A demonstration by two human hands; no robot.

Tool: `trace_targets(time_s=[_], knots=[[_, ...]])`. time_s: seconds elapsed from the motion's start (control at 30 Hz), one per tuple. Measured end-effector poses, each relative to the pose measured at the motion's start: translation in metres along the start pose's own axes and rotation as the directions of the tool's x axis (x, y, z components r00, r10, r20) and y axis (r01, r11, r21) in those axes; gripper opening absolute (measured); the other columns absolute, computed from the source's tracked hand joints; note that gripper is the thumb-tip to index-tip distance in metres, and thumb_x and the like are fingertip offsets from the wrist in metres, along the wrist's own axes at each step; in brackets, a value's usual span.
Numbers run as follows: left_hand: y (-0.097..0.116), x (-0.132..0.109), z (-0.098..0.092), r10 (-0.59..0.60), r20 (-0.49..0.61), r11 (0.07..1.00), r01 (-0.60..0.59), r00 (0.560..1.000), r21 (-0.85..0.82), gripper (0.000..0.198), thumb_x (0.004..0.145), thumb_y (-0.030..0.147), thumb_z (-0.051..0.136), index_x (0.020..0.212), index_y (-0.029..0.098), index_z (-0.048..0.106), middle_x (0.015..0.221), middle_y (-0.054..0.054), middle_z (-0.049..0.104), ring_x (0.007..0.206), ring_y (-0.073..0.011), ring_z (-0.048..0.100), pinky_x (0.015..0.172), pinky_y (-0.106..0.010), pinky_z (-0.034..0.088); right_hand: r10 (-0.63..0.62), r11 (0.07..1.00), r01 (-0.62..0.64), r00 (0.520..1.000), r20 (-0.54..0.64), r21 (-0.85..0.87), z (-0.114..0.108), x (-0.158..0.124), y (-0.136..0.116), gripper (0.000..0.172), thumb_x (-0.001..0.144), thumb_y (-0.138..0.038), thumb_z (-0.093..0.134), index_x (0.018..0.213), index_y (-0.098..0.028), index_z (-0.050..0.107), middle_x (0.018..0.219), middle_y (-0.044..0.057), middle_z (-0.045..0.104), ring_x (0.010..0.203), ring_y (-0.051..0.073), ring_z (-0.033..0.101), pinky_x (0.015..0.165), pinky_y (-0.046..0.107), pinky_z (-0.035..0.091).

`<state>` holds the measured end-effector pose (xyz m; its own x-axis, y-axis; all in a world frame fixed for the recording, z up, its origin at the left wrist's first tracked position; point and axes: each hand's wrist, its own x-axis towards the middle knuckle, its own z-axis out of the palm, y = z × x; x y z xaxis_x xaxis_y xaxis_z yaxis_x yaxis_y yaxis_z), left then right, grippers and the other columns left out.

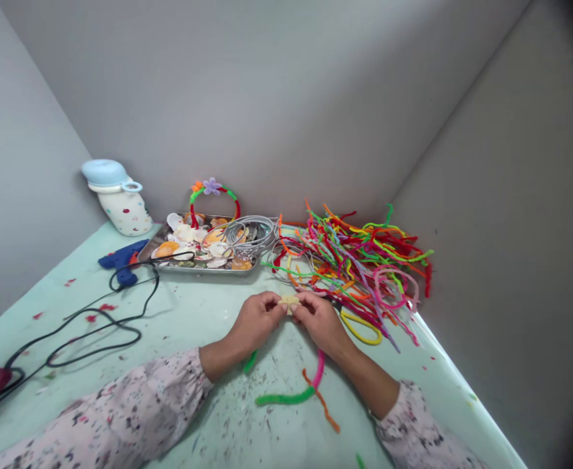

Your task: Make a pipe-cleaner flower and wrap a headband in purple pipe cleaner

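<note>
The left hand (258,320) and right hand (320,322) pinch opposite edges of a small, pale-yellow, fuzzy-looking, flower-like piece (290,300) over the flat mint-green tabletop (189,312), where uneven pulling could bend it out of shape.

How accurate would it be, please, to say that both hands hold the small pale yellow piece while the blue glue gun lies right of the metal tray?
Not quite: the blue glue gun lies left of the metal tray, as the head view shows. The left hand and right hand do both hold the small pale yellow piece.
</note>
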<state>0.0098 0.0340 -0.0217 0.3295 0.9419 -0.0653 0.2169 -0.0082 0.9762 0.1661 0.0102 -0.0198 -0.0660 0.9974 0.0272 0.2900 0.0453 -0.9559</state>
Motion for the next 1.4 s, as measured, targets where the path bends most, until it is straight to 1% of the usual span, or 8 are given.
trace_targets(time_s=[0.27,0.5,0.7,0.87,0.97,1.1,1.23,1.4], knots=[[-0.001,-0.002,0.001,0.072,-0.012,0.997,-0.071,0.997,0.021,0.017,0.077,0.028,0.055,0.068,0.014,0.06,0.052,0.003,0.05,0.05,-0.0097,0.042,0.05,-0.021,0.031,0.012,1.0,-0.013,0.999,0.032,0.021,-0.002,-0.001,0.0,0.018,0.082,-0.03,0.053,0.084,-0.016,0.064,0.063,-0.002,0.058,0.06,0.013,0.052,0.057,0.024,0.04],[0.001,-0.003,0.001,0.077,-0.063,0.995,-0.081,0.995,-0.063,0.018,0.076,0.03,0.06,0.084,0.014,0.061,0.068,-0.001,0.06,0.06,-0.0118,0.051,0.057,-0.022,0.039,0.048,0.998,-0.049,0.998,0.028,0.048,-0.004,-0.002,-0.004,0.018,0.08,-0.032,0.055,0.085,-0.017,0.063,0.063,-0.002,0.059,0.059,0.013,0.053,0.058,0.025,0.041],[0.002,-0.003,-0.001,0.079,-0.047,0.994,-0.082,0.996,-0.065,0.017,0.078,0.029,0.057,0.073,0.013,0.061,0.063,0.0,0.057,0.057,-0.0105,0.046,0.056,-0.021,0.037,0.037,0.999,-0.037,0.998,0.05,-0.01,-0.004,-0.002,-0.002,0.018,0.082,-0.032,0.054,0.081,-0.017,0.063,0.062,-0.002,0.059,0.059,0.013,0.052,0.058,0.025,0.04],[0.0,-0.003,-0.001,0.073,-0.031,0.995,-0.075,0.997,-0.065,0.017,0.077,0.029,0.058,0.073,0.013,0.062,0.061,0.001,0.055,0.057,-0.0106,0.046,0.056,-0.021,0.036,0.025,0.999,-0.023,0.998,0.065,-0.042,-0.003,-0.002,0.0,0.018,0.082,-0.033,0.054,0.081,-0.016,0.063,0.063,-0.001,0.059,0.06,0.014,0.053,0.059,0.025,0.041],[0.001,-0.002,-0.002,0.074,-0.021,0.993,-0.075,0.997,-0.087,0.018,0.078,0.03,0.056,0.076,0.013,0.061,0.064,0.001,0.057,0.058,-0.0111,0.047,0.058,-0.022,0.038,0.017,1.0,-0.016,0.999,0.051,-0.007,-0.004,-0.002,-0.003,0.018,0.081,-0.034,0.056,0.082,-0.017,0.062,0.064,-0.002,0.059,0.061,0.014,0.054,0.06,0.025,0.041],[0.003,-0.001,-0.004,0.076,-0.028,0.99,-0.079,0.997,-0.118,0.023,0.081,0.033,0.052,0.086,0.013,0.063,0.075,-0.002,0.061,0.066,-0.0131,0.052,0.062,-0.023,0.04,0.039,0.993,-0.045,0.998,0.049,0.112,-0.004,-0.002,-0.007,0.02,0.081,-0.036,0.056,0.086,-0.017,0.06,0.069,0.0,0.061,0.064,0.014,0.055,0.062,0.027,0.044],[0.001,-0.001,-0.004,0.09,-0.042,0.991,-0.093,0.995,-0.092,0.023,0.082,0.032,0.051,0.086,0.014,0.064,0.076,-0.002,0.062,0.07,-0.0145,0.053,0.066,-0.024,0.041,0.064,0.986,-0.07,0.997,0.04,0.153,-0.004,0.0,-0.001,0.022,0.082,-0.039,0.054,0.084,-0.018,0.059,0.068,0.001,0.062,0.063,0.015,0.056,0.063,0.028,0.046],[-0.001,-0.003,-0.002,0.126,-0.057,0.992,-0.127,0.99,0.0,0.019,0.082,0.027,0.049,0.077,0.015,0.062,0.07,-0.001,0.059,0.069,-0.0144,0.051,0.065,-0.023,0.039,0.035,0.997,-0.037,0.999,0.024,0.071,-0.002,-0.001,0.004,0.022,0.083,-0.039,0.053,0.077,-0.019,0.058,0.064,-0.001,0.059,0.059,0.014,0.053,0.059,0.027,0.043]])
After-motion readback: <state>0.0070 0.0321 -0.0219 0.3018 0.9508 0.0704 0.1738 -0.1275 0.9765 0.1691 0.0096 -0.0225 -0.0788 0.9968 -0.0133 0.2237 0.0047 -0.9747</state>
